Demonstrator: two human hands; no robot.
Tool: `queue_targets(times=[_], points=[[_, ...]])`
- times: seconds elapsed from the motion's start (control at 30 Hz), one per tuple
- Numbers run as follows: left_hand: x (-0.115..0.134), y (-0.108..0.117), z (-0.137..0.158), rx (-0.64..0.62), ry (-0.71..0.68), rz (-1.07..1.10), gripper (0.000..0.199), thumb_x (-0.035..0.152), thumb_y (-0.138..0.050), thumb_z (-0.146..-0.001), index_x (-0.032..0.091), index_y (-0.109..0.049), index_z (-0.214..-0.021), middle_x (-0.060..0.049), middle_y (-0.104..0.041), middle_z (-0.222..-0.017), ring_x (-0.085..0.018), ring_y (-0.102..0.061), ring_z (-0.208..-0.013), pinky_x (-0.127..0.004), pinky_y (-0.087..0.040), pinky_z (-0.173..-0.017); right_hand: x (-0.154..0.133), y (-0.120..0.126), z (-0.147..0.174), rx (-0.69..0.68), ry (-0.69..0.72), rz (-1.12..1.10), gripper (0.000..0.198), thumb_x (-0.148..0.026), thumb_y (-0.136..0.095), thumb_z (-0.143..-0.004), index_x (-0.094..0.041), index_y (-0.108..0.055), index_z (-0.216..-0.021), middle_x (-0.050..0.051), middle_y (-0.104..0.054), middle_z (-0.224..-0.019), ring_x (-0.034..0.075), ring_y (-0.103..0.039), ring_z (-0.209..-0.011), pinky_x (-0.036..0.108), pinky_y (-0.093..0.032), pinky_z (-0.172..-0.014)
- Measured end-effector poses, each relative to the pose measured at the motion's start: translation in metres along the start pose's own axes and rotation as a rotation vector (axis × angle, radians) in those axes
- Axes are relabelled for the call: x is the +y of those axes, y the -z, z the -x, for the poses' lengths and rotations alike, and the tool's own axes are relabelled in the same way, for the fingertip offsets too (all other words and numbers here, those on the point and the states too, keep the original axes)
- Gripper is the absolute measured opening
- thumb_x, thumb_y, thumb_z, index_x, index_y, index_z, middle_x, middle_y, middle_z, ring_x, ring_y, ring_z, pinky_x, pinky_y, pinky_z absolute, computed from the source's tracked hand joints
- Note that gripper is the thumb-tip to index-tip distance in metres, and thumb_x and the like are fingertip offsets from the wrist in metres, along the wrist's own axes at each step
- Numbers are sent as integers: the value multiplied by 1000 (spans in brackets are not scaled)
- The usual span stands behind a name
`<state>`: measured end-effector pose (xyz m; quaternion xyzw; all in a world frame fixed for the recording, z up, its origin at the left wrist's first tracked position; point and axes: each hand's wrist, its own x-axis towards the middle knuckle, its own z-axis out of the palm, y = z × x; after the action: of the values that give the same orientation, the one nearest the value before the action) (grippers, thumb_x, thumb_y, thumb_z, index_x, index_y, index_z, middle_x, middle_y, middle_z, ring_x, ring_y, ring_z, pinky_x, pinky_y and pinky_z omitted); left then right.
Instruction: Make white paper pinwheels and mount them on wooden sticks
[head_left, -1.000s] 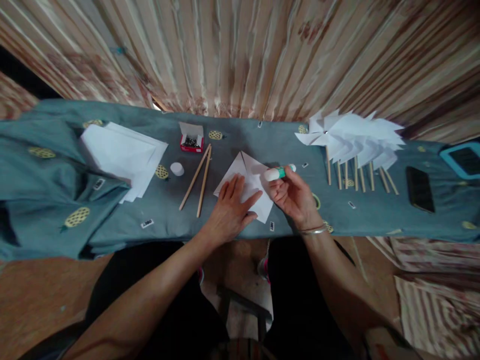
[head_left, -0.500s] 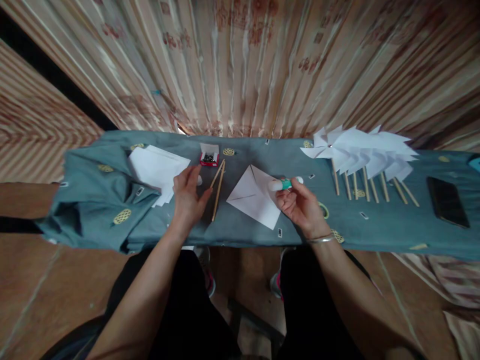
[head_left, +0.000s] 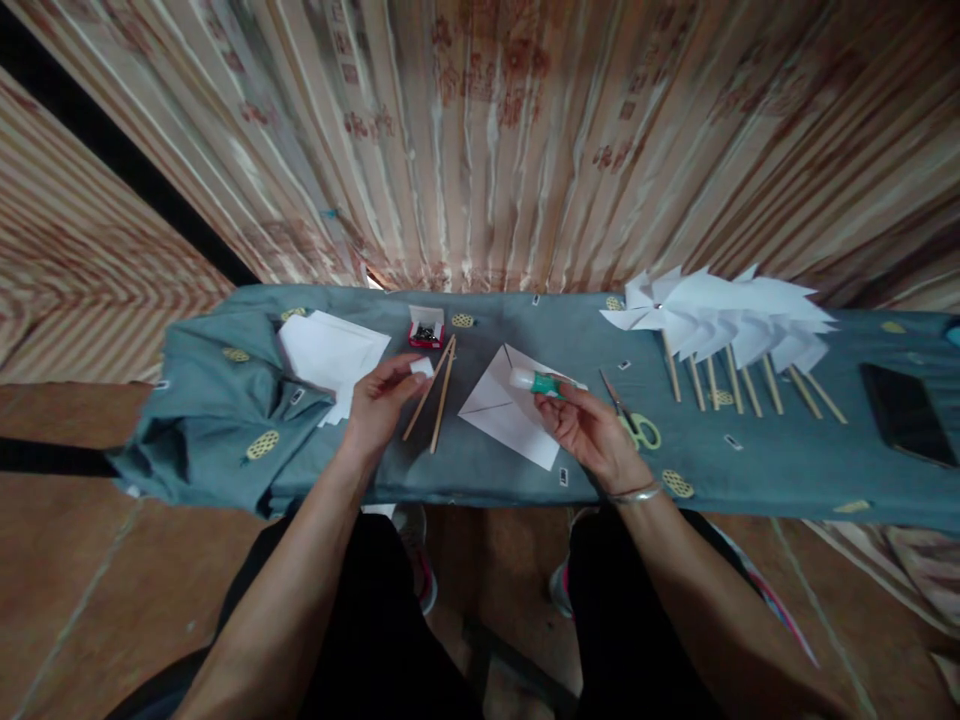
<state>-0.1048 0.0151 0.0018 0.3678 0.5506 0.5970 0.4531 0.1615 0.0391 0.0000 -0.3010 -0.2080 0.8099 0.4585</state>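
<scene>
In my right hand (head_left: 589, 430) is a green and white glue stick (head_left: 546, 384), held nearly level above a square sheet of white paper (head_left: 499, 415). Two slit-like lines run in from corners of the sheet. My left hand (head_left: 381, 400) pinches a small white cap (head_left: 422, 367) between thumb and fingers. Just beside it, two wooden sticks (head_left: 441, 400) lie on the cloth, meeting at their far ends. A pair of scissors (head_left: 640, 432) with yellow-green handles lies by my right hand, its blades pointing away.
A small red box (head_left: 426, 330) of dark metal pieces stands open behind the sticks. White paper sheets (head_left: 337, 350) lie at left. Several paper pinwheels (head_left: 720, 315) on sticks overlap at right, near a black phone (head_left: 904, 410). A green cloth (head_left: 480, 485) covers the narrow table; a curtain hangs behind.
My left hand has closed on the white cap, lifting it from the cloth. My right hand has shifted left with the glue stick, uncovering more of the scissors. The view has moved slightly.
</scene>
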Motion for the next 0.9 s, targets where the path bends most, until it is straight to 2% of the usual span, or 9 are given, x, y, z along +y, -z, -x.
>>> queue_targets(times=[0.1,0.3,0.67,0.9], points=[[8,-20,25,-162,173,198,37,29,-87,-55,19,-75,-89,-3,-75,-89,-18,-69,-81,-36,-56,-85,3,-4,4,-25,0,12,20,-14,-78,-69,-16,-72,-87,2,-79,-81,12,-75,-74,15,-61,-72],[6,-37,39,-272,241,251,36,26,-89,-54,22,-77,-87,-1,-76,-86,-16,-69,-83,-33,-56,-86,9,-8,7,-45,-22,67,23,-22,-80,-71,-17,-69,-90,4,-78,-77,15,-75,-69,18,-62,-63],[3,-43,40,-308,247,217,37,28,-87,-58,21,-77,-92,-3,-75,-89,-18,-69,-85,-42,-56,-92,12,-7,8,-16,-37,195,34,-39,-86,-64,-17,-66,-81,6,-78,-72,15,-73,-59,17,-57,-51],[6,-44,41,-304,243,217,35,25,-88,-56,22,-78,-89,-2,-75,-87,-16,-68,-81,-37,-57,-87,12,-4,7,-1,-44,218,35,-41,-86,-64,-16,-66,-79,6,-77,-71,14,-72,-56,17,-57,-50]])
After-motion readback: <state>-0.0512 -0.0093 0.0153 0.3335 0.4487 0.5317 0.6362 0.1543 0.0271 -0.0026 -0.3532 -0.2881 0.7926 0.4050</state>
